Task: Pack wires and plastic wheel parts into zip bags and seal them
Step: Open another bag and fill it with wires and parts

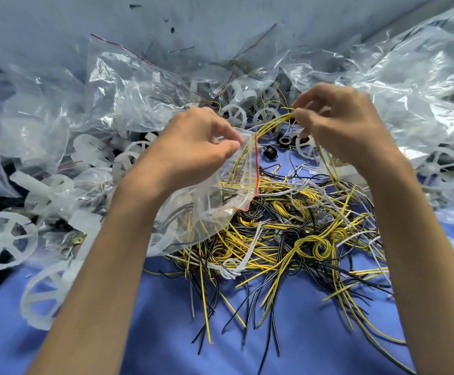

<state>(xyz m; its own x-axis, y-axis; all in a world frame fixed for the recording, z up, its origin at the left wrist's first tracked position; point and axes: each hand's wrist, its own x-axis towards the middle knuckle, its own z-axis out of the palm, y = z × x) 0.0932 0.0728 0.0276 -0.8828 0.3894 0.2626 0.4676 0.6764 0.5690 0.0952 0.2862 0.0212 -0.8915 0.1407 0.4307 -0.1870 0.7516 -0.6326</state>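
Yellow wires [272,123] half-fed into an unsealed zip bag [212,201]: packing looks far from finished.
Left hand [193,142] pinches the bag's red-striped mouth; right hand [339,123] pinches the wire bundle, whose ends reach inside. Just beyond, a tangled wire pile [288,234] covers mid-bench [166,320], and loose plastic wheels [2,240] lie along the left edge and far side among crumpled clear bags [117,85], so most sorting and every seal seemingly remain.
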